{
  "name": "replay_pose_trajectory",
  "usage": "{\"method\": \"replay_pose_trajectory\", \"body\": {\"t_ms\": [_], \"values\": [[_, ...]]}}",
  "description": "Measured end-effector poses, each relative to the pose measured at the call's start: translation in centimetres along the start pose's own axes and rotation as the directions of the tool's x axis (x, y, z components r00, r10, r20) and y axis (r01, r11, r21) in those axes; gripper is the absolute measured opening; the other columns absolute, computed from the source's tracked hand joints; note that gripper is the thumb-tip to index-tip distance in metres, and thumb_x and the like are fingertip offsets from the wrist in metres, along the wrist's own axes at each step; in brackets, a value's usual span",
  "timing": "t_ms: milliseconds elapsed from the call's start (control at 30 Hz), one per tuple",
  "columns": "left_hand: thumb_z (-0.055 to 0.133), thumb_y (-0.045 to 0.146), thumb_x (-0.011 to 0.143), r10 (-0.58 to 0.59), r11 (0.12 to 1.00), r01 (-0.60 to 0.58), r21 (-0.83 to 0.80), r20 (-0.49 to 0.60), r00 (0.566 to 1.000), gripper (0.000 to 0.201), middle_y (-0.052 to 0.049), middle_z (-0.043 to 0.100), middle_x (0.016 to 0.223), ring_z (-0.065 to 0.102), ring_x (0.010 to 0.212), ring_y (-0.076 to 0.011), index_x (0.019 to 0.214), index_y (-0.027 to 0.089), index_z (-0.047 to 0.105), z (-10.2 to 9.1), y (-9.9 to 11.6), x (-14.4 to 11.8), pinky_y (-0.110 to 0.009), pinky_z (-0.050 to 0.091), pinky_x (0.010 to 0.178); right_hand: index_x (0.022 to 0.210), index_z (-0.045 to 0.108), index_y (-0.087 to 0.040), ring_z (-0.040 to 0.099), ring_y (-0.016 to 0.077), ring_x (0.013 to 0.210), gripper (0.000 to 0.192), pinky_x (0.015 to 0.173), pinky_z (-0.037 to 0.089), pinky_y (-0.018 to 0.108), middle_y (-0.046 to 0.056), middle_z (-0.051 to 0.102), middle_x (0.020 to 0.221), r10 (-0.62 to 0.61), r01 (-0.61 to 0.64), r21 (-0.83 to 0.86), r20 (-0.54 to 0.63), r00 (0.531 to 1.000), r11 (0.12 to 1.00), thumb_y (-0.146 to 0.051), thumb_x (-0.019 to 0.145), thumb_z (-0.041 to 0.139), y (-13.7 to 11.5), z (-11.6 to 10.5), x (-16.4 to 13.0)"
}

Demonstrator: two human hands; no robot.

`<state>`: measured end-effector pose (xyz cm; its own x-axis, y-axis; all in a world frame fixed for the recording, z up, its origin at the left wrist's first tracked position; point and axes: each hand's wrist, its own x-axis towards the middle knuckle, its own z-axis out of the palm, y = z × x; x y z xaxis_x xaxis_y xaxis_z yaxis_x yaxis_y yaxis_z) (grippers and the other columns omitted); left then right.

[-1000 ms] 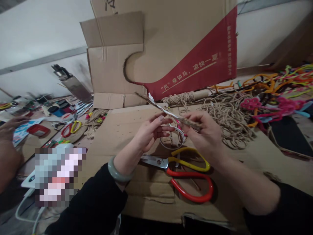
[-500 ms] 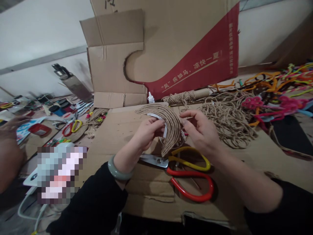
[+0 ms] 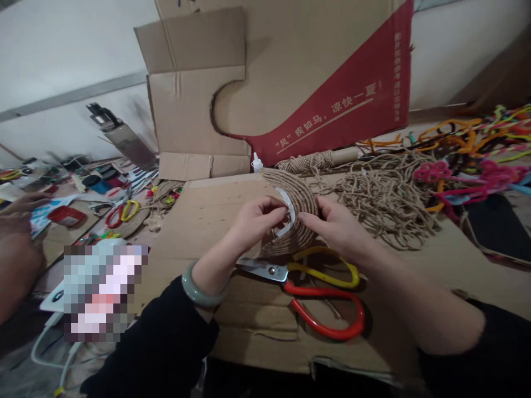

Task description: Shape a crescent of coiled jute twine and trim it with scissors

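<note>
While the large scissors (image 3: 307, 296) with one yellow and one red loop lie unused near the front edge of the flattened cardboard sheet (image 3: 207, 221), both hands meet just beyond them over its middle, holding a curved, twine-wrapped piece (image 3: 301, 213) up off the sheet, probably so that its inner edge can be reached. The left hand (image 3: 255, 221), wrist slightly bent and bearing a pale bangle (image 3: 199, 290), pinches a white strip (image 3: 290, 213) at that edge; the right hand (image 3: 338, 229) clasps the outer rim, fingers closed. Farther back lie loose twine (image 3: 385, 196) and an upright cut carton (image 3: 282, 83).

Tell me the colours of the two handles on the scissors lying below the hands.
One handle of the scissors is yellow, the other red; the head view shows it.
</note>
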<state>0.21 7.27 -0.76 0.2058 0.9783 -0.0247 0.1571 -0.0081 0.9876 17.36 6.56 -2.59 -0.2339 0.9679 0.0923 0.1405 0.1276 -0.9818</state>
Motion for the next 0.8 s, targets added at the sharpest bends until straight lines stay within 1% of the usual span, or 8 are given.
{"method": "replay_pose_trajectory", "body": {"t_ms": [67,133,233,400,500,567,667,800], "values": [[0.065,0.025,0.072,0.157,0.980,-0.136,0.144,-0.149,0.976,0.009,-0.001,0.061,0.065,0.052,0.061,-0.0111,0.072,0.016,0.065,-0.2,-0.1,0.0,-0.026,0.041,0.061,0.098,0.061,-0.016,0.062,0.0187,0.081,0.027,0.072,0.052,0.032,0.004,0.069,0.089,-0.012,0.011,-0.014,-0.054,0.998,1.000,-0.031,0.076,0.061,0.3,0.0,0.2],[0.066,0.023,0.072,0.327,0.918,-0.250,0.307,-0.234,0.916,0.006,-0.001,0.061,0.066,0.052,0.064,-0.0124,0.069,0.018,0.066,-0.2,-0.1,-0.3,-0.027,0.040,0.065,0.101,0.060,-0.016,0.064,0.0196,0.083,0.030,0.074,0.053,0.034,0.005,0.070,0.093,-0.022,0.022,0.000,-0.097,0.995,1.000,-0.029,0.074,0.063,0.5,0.1,0.3],[0.065,0.025,0.075,0.470,0.820,-0.347,0.455,-0.190,0.862,0.006,-0.002,0.063,0.070,0.052,0.067,-0.0139,0.072,0.021,0.069,0.1,-0.1,-1.0,-0.029,0.040,0.069,0.099,0.060,-0.015,0.065,0.0214,0.085,0.030,0.074,0.054,0.035,0.006,0.070,0.093,0.006,-0.002,0.037,-0.108,0.994,0.999,-0.028,0.072,0.064,0.7,0.6,0.2],[0.060,0.028,0.081,0.483,0.745,-0.366,0.558,-0.071,0.873,0.013,-0.004,0.066,0.079,0.055,0.071,-0.0151,0.085,0.022,0.071,0.6,-0.4,-1.5,-0.029,0.040,0.072,0.099,0.059,-0.016,0.065,0.0218,0.088,0.029,0.077,0.054,0.035,0.006,0.070,0.093,0.025,-0.020,0.126,-0.037,0.999,0.992,-0.028,0.073,0.063,0.9,1.6,-0.2],[0.059,0.029,0.082,0.478,0.737,-0.358,0.573,-0.067,0.876,0.014,-0.003,0.065,0.078,0.054,0.070,-0.0151,0.085,0.022,0.071,0.5,-0.6,-1.4,-0.029,0.040,0.073,0.100,0.056,-0.017,0.065,0.0215,0.088,0.032,0.079,0.054,0.035,0.005,0.069,0.093,0.054,-0.051,0.217,-0.007,0.999,0.975,-0.027,0.071,0.064,0.8,1.9,-0.3],[0.060,0.029,0.081,0.472,0.748,-0.356,0.560,-0.071,0.879,0.013,-0.003,0.065,0.076,0.054,0.070,-0.0152,0.084,0.023,0.071,0.4,-0.6,-1.3,-0.030,0.041,0.073,0.098,0.055,-0.017,0.065,0.0204,0.082,0.032,0.074,0.054,0.034,0.004,0.069,0.088,0.074,-0.078,0.260,0.023,0.997,0.962,-0.027,0.069,0.065,0.7,1.9,-0.3],[0.061,0.027,0.080,0.458,0.759,-0.347,0.551,-0.073,0.886,0.011,-0.003,0.066,0.076,0.055,0.070,-0.0154,0.081,0.022,0.071,0.3,-0.4,-1.3,-0.031,0.041,0.074,0.095,0.057,-0.016,0.063,0.0173,0.071,0.030,0.068,0.054,0.031,0.002,0.068,0.080,0.079,-0.086,0.275,0.035,0.996,0.958,-0.026,0.068,0.066,0.5,2.0,-0.4],[0.060,0.026,0.081,0.450,0.737,-0.332,0.589,-0.062,0.891,0.012,-0.004,0.068,0.077,0.058,0.071,-0.0157,0.082,0.020,0.071,0.3,-0.1,-1.4,-0.030,0.043,0.073,0.092,0.059,-0.016,0.063,0.0156,0.072,0.026,0.069,0.053,0.029,0.002,0.069,0.083,0.047,-0.052,0.280,0.026,0.999,0.958,-0.026,0.068,0.065,0.1,2.0,-0.5]]}}
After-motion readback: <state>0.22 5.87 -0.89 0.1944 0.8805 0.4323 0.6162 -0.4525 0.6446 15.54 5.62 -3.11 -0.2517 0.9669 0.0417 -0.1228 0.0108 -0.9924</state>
